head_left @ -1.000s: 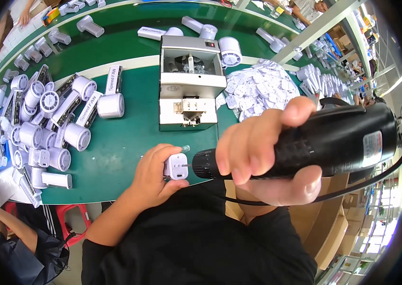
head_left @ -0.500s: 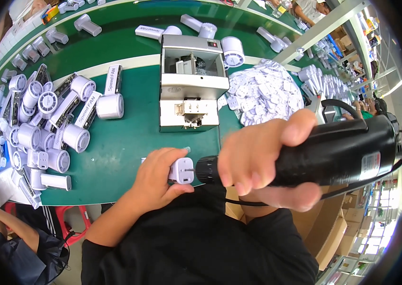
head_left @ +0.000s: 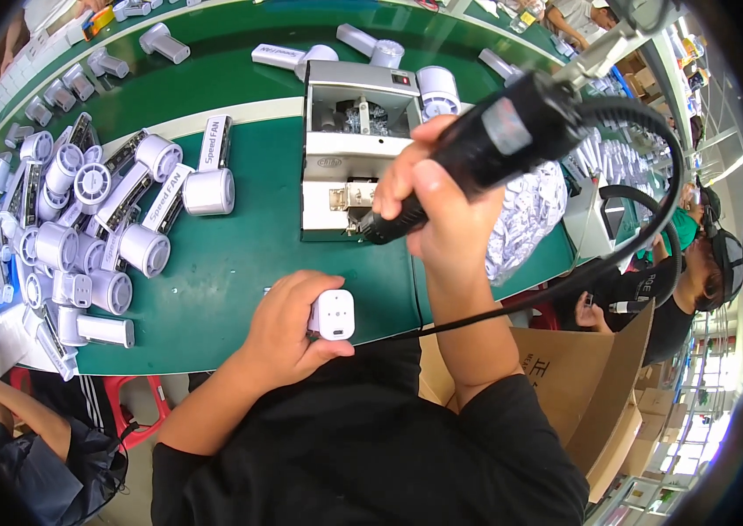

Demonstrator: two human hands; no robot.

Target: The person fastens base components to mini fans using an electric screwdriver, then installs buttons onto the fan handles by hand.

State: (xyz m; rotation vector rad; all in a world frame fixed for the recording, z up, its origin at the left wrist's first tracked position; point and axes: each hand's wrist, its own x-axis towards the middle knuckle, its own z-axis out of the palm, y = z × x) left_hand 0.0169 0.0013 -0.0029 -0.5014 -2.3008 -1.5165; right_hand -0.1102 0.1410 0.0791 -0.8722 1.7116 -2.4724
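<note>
- Left hand (head_left: 288, 326) is curled snug round a white fan handle (head_left: 336, 316), end face showing, by the desk's (head_left: 222, 302) near edge
- Right hand (head_left: 442, 197) has a full grip on a chunky black electric screwdriver (head_left: 512, 131), nose pointing near-left
- Grey machine (head_left: 358, 149) mid-desk, white fans (head_left: 91, 188) piled left, small white parts (head_left: 525, 219) heaped right
- Cardboard box (head_left: 586, 386) near right

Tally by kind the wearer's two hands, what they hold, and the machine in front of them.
Left hand and right hand: 2
Black electric screwdriver: 1
White piece: 1
Grey machine: 1
Total: 5
</note>
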